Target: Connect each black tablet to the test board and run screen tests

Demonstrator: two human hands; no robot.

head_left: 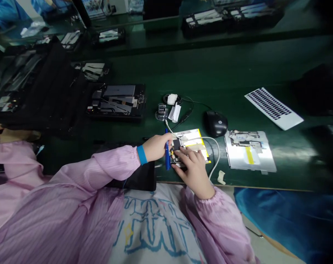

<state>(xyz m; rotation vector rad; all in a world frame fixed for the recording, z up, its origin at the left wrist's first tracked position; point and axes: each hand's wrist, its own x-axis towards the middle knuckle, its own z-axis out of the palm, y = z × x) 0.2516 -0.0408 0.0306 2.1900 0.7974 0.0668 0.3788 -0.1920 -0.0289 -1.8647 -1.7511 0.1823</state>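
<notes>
My left hand [157, 146] is closed around a blue pen-like tool [167, 156] held upright over a small opened device [191, 143] with yellow strips, lying near the front edge of the green bench. My right hand [193, 167] rests on the device's near part, fingers pressed down flat on it. A white cable [214, 146] loops around the device's right side. Both arms wear pink striped sleeves, and a blue band sits on my left wrist.
A silver back cover [250, 152] with a yellow strip lies to the right. Beyond are a black mouse [216, 123], a white sheet of dark stickers [273, 108], a black tray holding a device [116, 102], white wads [174, 110] and more trays.
</notes>
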